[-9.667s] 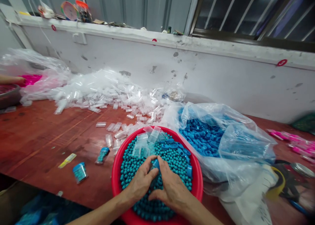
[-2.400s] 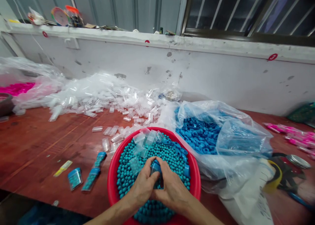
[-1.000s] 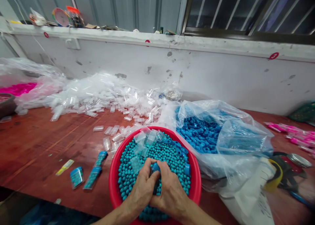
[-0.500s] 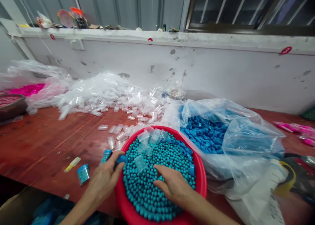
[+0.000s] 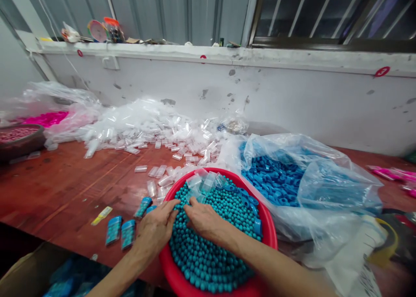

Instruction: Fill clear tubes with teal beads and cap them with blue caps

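A red basin (image 5: 272, 234) full of teal beads (image 5: 211, 249) sits at the front edge of the table (image 5: 68, 184), and both hands work over its left part. The left hand (image 5: 154, 223) reaches across the basin's left rim with its fingers bent and their tips over the beads; the right hand (image 5: 206, 221) lies above the beads, its fingers curled toward those of the left, a small gap between the two sets of tips. Whether either hand's fingers grip anything is impossible to tell. Just beyond the right hand, clear cases (image 5: 208, 182) lie on the beads at the basin's far side, with blue pieces (image 5: 249, 200) along the far right inside the rim. Left of the basin, near the table's front edge, two blue-topped cases (image 5: 113, 230) filled with teal beads stand side by side, a third filled case (image 5: 143, 207) lies tilted beyond them, and another blue top (image 5: 151, 209) shows partly behind the left hand. A small yellow piece (image 5: 101, 215) lies farther left. Toward the table's back edge spreads a heap of clear cases (image 5: 146, 126); right of it, a plastic bag (image 5: 328, 186) of blue parts (image 5: 274, 180) spills up against the basin. At the table's left end stand a dark bowl (image 5: 24, 149) of pink beads (image 5: 16, 134) and a bag of bright pink pieces (image 5: 48, 118); more pink items (image 5: 394, 174) lie toward the right end.
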Tool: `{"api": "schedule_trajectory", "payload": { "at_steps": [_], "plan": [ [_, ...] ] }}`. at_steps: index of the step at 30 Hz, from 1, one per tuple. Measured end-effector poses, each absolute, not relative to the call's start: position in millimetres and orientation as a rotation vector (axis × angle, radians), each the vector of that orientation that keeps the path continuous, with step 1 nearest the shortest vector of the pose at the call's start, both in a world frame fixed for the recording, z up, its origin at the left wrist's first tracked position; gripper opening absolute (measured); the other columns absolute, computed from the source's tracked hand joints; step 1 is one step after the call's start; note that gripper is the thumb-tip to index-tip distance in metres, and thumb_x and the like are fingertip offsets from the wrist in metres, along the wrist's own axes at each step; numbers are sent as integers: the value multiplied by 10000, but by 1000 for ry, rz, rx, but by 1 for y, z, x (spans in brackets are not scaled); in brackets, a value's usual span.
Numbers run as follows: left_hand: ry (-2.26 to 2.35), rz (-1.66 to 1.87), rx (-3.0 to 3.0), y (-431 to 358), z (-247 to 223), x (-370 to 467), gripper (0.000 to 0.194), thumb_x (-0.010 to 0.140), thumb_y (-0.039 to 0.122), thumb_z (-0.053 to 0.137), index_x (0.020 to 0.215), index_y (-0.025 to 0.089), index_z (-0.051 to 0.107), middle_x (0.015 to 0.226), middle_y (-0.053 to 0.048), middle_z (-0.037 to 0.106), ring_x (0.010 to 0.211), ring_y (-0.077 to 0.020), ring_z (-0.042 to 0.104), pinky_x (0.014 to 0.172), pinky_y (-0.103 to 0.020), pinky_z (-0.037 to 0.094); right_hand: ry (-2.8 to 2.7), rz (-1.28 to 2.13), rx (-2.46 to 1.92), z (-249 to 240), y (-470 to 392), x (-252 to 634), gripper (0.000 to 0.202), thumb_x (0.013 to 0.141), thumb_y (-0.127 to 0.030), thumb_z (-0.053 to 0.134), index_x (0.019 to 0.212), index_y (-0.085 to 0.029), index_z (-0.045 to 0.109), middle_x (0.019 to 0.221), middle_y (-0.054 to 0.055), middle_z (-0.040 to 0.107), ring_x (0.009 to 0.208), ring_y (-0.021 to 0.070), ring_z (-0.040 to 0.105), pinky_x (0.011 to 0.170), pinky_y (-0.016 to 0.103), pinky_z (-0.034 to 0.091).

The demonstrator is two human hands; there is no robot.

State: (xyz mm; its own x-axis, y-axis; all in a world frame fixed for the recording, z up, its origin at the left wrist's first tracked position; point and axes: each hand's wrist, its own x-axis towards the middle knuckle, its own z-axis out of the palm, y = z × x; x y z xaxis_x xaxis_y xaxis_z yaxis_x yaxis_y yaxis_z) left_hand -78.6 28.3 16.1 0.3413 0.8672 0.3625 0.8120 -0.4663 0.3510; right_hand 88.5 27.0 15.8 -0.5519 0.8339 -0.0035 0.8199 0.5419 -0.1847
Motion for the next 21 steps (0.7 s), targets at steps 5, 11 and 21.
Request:
{"api": "schedule_trajectory", "payload": {
  "at_steps": [5, 11, 21],
  "plan": [
    [1487, 712, 2442, 23, 12, -56, 291, 830, 243, 373, 1039, 195, 571, 972, -58, 658, 878, -185, 614, 773, -304, 480, -2704, 368, -1547, 16, 12, 107, 316, 734, -201, 570, 1026, -137, 466, 1047, 120, 504, 798, 216, 588, 627, 302, 478],
    [1391, 573, 2368, 13, 10, -37, 277, 821, 210, 394, 1032, 222, 573, 975, -36, 648, 887, -176, 603, 801, -292, 465, -2721, 811, -1418, 22, -10, 144, 382, 722, -428, 586, 1010, -184, 522, 947, 53, 593, 865, 224, 572, 683, 282, 434],
    [1319, 447, 2252, 18, 10, -28, 279, 816, 245, 383, 1007, 228, 585, 983, -38, 656, 890, -197, 603, 793, -304, 443, -2708, 463, -1633, -1, -9, 138, 311, 730, -186, 579, 1022, -145, 480, 997, 87, 555, 778, 214, 594, 608, 290, 468]
  ]
}}
